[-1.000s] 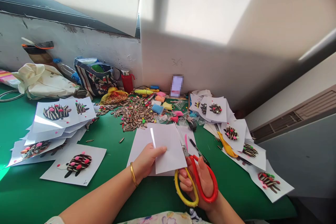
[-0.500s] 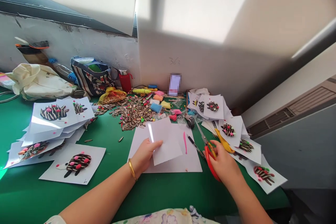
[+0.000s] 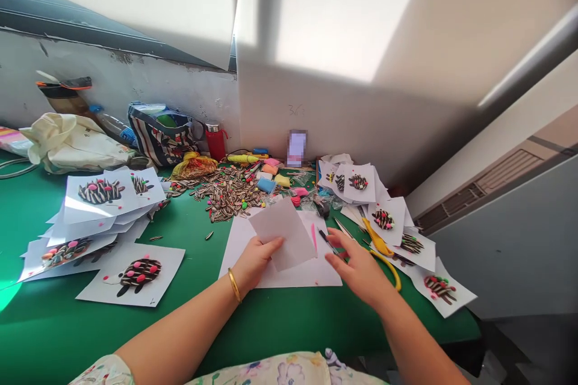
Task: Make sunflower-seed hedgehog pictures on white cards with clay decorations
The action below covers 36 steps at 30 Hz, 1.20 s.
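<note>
From a distance I saw that the right hand (image 3: 356, 264) had just let go of the steel-bladed scissors with a yellow plastic loop (image 3: 392, 267), which now lay on the green tabletop (image 3: 203, 331), partly hidden behind that hand. Its thumb and fingers stood well parted around the slim black pen (image 3: 329, 237); I saw nothing gripped, though I could not tell whether they touched the pen. The left hand (image 3: 262, 261) had kept its pinch, thumb on top, on the near-left edge of the small square of plain white paper (image 3: 289, 234), which had turned slightly and was tilted above the larger white sheet (image 3: 311, 278). I took this to mean that the cutting tool was out of use and the right hand free, just beside the pen and the thin pink strip (image 3: 313, 233), while the left alone steadied the square.
</note>
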### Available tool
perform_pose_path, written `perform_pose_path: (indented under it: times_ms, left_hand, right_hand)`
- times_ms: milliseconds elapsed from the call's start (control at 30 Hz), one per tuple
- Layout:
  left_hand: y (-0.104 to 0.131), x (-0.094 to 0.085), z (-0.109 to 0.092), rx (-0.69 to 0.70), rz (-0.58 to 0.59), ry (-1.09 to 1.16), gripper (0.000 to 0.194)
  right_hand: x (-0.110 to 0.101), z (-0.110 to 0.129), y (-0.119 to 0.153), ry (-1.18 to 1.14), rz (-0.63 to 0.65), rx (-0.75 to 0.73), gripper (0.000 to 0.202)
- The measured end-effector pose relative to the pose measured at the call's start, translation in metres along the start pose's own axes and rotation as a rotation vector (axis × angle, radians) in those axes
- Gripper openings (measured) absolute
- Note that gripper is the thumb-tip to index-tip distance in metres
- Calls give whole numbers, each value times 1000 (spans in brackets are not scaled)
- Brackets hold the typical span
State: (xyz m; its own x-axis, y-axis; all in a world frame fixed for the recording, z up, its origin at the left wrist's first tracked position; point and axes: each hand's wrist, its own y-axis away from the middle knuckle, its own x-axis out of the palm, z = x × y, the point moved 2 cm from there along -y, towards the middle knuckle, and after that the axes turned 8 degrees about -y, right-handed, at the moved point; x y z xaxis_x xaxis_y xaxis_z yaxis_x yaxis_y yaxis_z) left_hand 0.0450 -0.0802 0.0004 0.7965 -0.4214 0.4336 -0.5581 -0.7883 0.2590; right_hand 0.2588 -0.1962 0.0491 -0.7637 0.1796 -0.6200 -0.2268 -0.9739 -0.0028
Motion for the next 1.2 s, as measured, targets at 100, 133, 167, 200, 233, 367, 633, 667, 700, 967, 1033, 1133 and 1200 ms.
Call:
perform_pose_path:
  times_ms: [100,133,167,200,233,367,633,667,700,967,1033,1133,1200]
  left_hand:
    - [6,7,-2,0,46,-52,50]
    - [7,8,-5,8,45,-89,51]
    - [8,8,-10,27,41,-129,51]
    - [9,7,-17,50,34,-173,52]
    - [9,5,-25,85,33,-206,54]
    - [6,-16,-55,185,-118,-288,71]
    - [-10,-51,-47,249,-187,-1057,34]
    - [-12,-51,-43,257,-195,-1090,33]
    - [-14,-51,-39,267,-200,-1131,31]
    - [-17,-47,-28,447,-192,-1465,32]
    - [-16,-45,-27,484,-198,-1521,33]
    - [-15,-43,-26,521,-214,-1579,35]
    - [-14,-42,-26,539,-221,-1603,35]
  right_hand:
    - [34,25,-13,-368,82,-41,45]
    - [41,29,-20,-398,85,-41,36]
    - [45,31,-28,-409,69,-49,31]
    - [47,31,-36,-418,50,-51,28]
    - [46,30,-44,-420,38,-41,28]
    - [40,28,-68,-349,201,-15,28]
    - [63,12,-87,-138,110,-35,50]
    - [68,8,-88,-119,66,-43,48]
    - [72,4,-89,-80,32,-49,46]
    - [71,16,-74,331,-67,-133,43]
    - [68,30,-70,467,-44,-189,38]
    - [72,44,-65,539,55,-221,26]
    - [80,46,-62,550,97,-240,25]
